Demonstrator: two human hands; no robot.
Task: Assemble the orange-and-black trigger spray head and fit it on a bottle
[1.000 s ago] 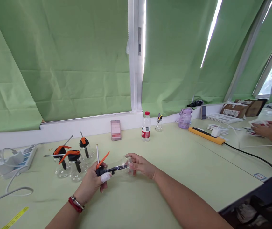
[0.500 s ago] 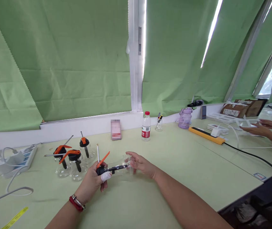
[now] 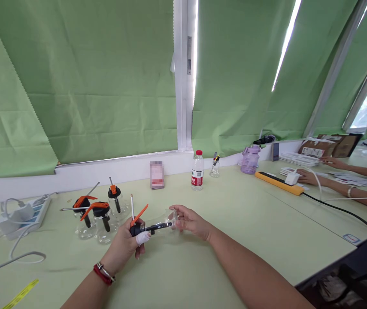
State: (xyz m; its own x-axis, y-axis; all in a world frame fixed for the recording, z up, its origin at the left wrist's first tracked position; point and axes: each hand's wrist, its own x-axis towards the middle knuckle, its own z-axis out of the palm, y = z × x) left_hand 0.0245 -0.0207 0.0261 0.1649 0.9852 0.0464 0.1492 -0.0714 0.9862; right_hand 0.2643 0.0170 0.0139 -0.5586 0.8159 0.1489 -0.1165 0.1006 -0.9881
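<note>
Co-worker's hands, far right of the grip, are shifting since half a second ago: they are no longer holding up a white object together; the near hand (image 3: 308, 177) is now reaching in behind a white charger (image 3: 292, 177), the far hand (image 3: 334, 162) stretching toward the stacked white sheets (image 3: 299, 159). Grip itself is keeping its place.

Left hand (image 3: 128, 240), thumb wrapped in white (image 3: 143, 238), is clamping a black cap (image 3: 135, 230). Orange lever (image 3: 140, 214) and pale rod (image 3: 132, 208) are sticking up just above these fingers. Right hand (image 3: 192, 223) is closing thumb and fingers round the opposite end of a clear vessel (image 3: 161, 218); exact fingertip contact is hard to read through the glass. Vessel is lying sideways between both hands, a dark tube (image 3: 160, 226) running lengthwise inside.

Left of the grip and a little beyond, three similar capped vessels are standing close together: front (image 3: 102, 234), left (image 3: 85, 231), rear (image 3: 122, 210). Straight beyond the grip, a pink upright item (image 3: 156, 175) is standing, blurred out. Beyond the right hand, a red-capped bottle (image 3: 197, 174) is standing, a small glass jar (image 3: 214, 172) just past it. Farther right, a purple bottle (image 3: 250, 159) is standing behind a yellow power strip (image 3: 278, 183).
</note>
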